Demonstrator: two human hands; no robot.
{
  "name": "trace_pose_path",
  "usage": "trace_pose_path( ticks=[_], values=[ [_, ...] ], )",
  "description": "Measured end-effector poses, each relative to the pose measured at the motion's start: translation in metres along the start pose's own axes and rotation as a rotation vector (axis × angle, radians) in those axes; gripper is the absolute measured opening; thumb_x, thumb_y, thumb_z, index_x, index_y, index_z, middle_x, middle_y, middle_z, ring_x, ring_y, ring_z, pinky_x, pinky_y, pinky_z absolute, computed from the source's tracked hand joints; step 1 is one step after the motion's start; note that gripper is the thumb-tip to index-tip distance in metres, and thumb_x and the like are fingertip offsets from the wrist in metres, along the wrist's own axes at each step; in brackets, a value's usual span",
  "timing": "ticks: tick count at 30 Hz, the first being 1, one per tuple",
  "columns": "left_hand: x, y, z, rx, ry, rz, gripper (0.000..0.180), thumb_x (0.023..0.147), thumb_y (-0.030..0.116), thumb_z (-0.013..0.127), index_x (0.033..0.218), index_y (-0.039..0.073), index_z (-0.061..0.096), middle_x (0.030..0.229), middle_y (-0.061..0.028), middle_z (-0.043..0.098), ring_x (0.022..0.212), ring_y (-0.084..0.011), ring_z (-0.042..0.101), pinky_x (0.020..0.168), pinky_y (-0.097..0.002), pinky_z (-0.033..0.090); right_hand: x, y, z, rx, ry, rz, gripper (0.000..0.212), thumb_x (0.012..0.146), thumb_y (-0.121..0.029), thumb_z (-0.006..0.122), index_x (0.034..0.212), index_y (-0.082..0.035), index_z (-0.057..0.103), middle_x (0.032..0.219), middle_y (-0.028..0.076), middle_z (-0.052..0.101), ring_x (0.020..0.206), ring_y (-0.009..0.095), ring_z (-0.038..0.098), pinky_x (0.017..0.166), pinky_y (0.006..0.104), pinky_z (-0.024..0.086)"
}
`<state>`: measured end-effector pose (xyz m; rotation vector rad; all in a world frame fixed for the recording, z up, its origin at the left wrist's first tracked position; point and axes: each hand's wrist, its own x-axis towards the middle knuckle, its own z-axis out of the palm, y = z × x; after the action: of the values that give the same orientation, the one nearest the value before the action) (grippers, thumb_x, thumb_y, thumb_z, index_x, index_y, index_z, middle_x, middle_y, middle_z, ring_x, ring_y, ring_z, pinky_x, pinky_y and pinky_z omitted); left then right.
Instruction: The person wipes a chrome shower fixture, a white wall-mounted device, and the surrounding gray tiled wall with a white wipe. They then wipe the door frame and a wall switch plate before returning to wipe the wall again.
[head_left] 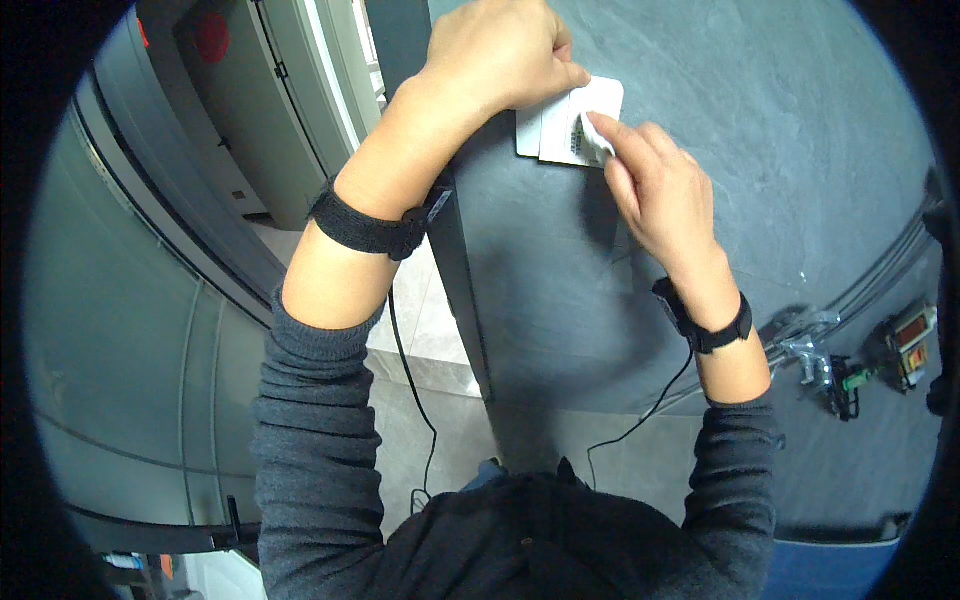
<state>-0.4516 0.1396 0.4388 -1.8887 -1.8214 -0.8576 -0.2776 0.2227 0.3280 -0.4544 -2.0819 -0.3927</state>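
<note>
A flat white plate [557, 136] with rounded corners and a small patch of dark print lies against the dark grey surface at the upper middle. It looks layered, one white piece offset over another. My left hand [500, 52] is closed at the plate's upper left edge, thumb and finger tips touching it; its other fingers are curled and partly hidden. From the right, my right hand [662, 190] pinches a crumpled white tissue [597, 138] and presses it on the plate near the print. Both my wrists wear black straps with thin cables.
A smooth dark grey surface [790, 130] spreads around the plate. At the right are a clear plastic bag [808, 350], a small black-and-green item [850, 385], a boxy red-brown item [912, 335] and cables. A doorway with a grey door [240, 90] stands left; pale floor tiles [430, 330] show below.
</note>
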Motion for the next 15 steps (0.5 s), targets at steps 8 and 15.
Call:
trace_pose_path(
  ticks=[8,15],
  values=[
    [0.002,0.002,0.001,-0.002,0.001,-0.008,0.022,0.073,0.03,0.074,0.078,0.008,0.078,0.074,-0.0182,0.07,0.074,-0.0339,0.07,0.071,-0.0414,0.056,-0.007,-0.003,0.004,-0.002,-0.072,-0.02,0.028,0.085,-0.02,0.066,0.113,-0.025,0.068,0.079,0.003,0.058,0.062,0.027,0.06,0.058,0.0394,0.051],
    [0.002,-0.001,0.002,-0.001,0.027,0.025,0.022,0.073,0.029,0.073,0.076,0.008,0.077,0.072,-0.0188,0.069,0.071,-0.034,0.07,0.069,-0.0415,0.056,0.002,-0.003,0.006,-0.036,0.06,-0.031,0.028,0.083,-0.019,0.068,0.11,-0.025,0.07,0.082,0.003,0.061,0.062,0.026,0.061,0.057,0.0381,0.051]
  ],
)
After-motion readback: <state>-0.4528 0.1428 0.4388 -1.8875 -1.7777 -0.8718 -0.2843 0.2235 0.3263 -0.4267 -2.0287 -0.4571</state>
